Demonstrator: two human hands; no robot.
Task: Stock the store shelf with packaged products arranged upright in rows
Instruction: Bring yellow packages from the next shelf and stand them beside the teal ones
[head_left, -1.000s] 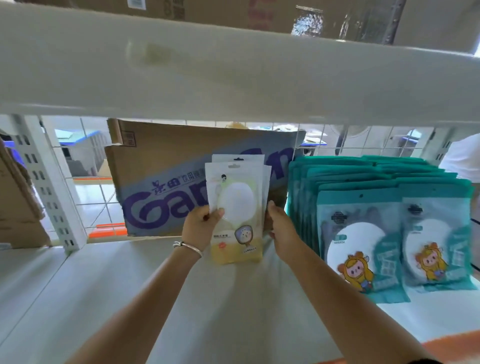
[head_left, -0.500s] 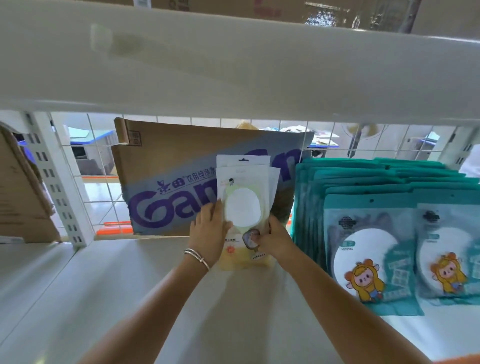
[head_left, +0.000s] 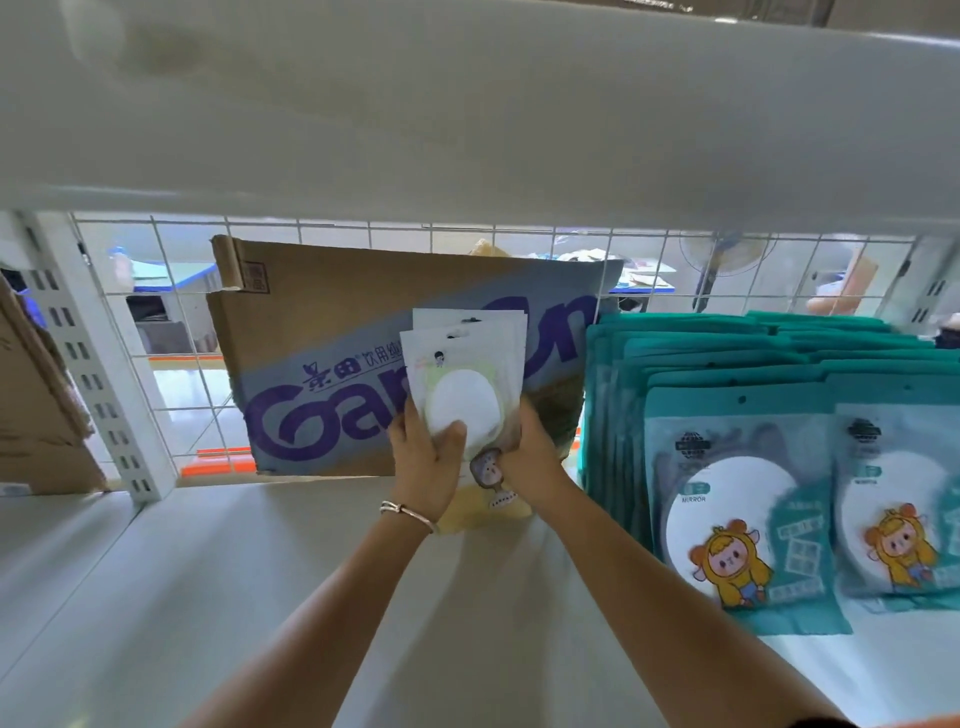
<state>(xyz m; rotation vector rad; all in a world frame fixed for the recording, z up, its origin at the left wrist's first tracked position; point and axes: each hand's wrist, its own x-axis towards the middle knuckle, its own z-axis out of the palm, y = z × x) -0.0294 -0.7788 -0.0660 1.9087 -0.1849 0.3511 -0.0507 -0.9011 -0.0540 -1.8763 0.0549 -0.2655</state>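
Note:
A small stack of white and yellow mirror packets (head_left: 470, 374) stands upright on the white shelf (head_left: 260, 597), leaning back toward a cardboard box. My left hand (head_left: 426, 462) grips the stack's left edge, thumb across the front packet. My right hand (head_left: 530, 457) holds the right edge lower down. Two rows of teal mirror packets (head_left: 737, 467) stand upright to the right, a narrow gap away.
A flattened cardboard box (head_left: 332, 353) with purple lettering leans against the wire-grid back panel (head_left: 171, 332). The upper shelf's white edge (head_left: 467, 119) hangs low overhead. A perforated upright post (head_left: 88, 364) and another cardboard box (head_left: 36, 410) stand at left.
Both hands moved inward on the yellow packets, from the side edges to the front and lower part. The stack shifted slightly back toward the box and the view moved closer.

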